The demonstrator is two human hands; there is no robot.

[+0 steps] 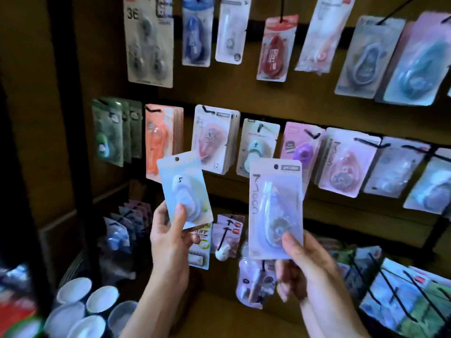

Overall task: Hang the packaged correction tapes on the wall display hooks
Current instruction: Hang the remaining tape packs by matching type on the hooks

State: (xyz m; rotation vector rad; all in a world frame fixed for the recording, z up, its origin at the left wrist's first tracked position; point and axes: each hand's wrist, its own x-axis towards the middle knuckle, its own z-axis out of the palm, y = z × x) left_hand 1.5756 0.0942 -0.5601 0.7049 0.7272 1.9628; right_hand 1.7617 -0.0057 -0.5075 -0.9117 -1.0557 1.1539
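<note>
Two packs we pinch by their bottom edges: left hand (168, 236) the blue pack (184, 191), right hand (305, 262) the lilac pack (275, 208); open room between, crowded hooks (314, 136) above.

We see glossy clear plastic blisters on matt card backings in both held packs, the pale blue pack (184, 191) and the lilac pack (275, 208). The display hooks (313, 135) look like thin black metal wire. The wall panel (305, 98) behind looks matt brown board.
</note>
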